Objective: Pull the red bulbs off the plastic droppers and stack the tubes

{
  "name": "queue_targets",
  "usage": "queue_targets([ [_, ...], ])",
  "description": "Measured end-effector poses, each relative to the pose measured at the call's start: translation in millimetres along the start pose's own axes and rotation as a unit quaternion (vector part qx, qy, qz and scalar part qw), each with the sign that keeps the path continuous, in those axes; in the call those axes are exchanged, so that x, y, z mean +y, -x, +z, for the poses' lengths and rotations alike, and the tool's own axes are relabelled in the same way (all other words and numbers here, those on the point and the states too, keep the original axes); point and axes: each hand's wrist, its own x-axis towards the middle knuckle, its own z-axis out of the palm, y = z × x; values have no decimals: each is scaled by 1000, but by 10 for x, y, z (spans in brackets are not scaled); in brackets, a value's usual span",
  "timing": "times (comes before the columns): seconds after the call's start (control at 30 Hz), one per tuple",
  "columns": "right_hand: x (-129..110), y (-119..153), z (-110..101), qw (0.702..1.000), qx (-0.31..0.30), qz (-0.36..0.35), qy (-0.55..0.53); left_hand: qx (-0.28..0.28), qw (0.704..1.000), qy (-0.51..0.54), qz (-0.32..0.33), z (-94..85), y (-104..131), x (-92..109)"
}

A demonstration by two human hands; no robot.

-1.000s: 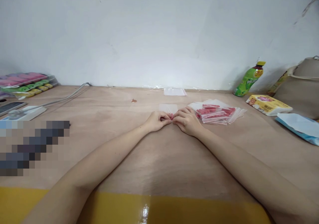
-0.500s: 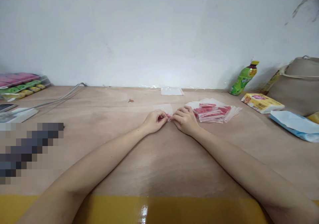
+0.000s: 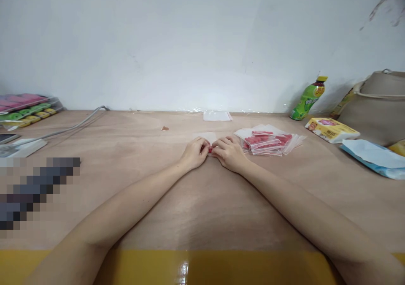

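Observation:
Close together over the middle of the table, my left hand (image 3: 194,153) and my right hand (image 3: 230,153) pinch the near edge of one small clear plastic bag (image 3: 205,137). Something red shows in it between my fingertips; its kind is too small to tell. The bag lies flat, its far part pale and spread out beyond my fingers. Just right of my right hand is a pile of similar clear bags (image 3: 268,142) with red contents, overlapping one another.
At the wall lies a stack of white bags (image 3: 217,116). On the right stand a green drink bottle (image 3: 308,99), a yellow tissue pack (image 3: 332,129), a blue-white packet (image 3: 375,158) and a grey bag (image 3: 375,107). Colourful rolls (image 3: 28,107) and a grey cable (image 3: 79,124) are left.
My right hand has shifted slightly left along the bag's edge, and more red now shows between my fingertips. The pile of bags stays as it was.

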Motion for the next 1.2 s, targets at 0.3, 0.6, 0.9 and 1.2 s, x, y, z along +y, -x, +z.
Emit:
queue_targets([
  [0.3, 88, 111, -85, 960, -28, 70, -269, 42, 999, -5, 22, -137, 54, 24],
  [0.6, 178, 166, 34, 973, 53, 149, -169, -123, 989, -84, 0, -227, 47, -100],
  [0.9, 211, 146, 44, 973, 0, 126, -195, -110, 989, -94, 41, -332, 120, -95],
  [1.2, 222, 145, 7, 948, -40, 145, -280, -92, 993, -71, 13, -309, 109, -125],
])
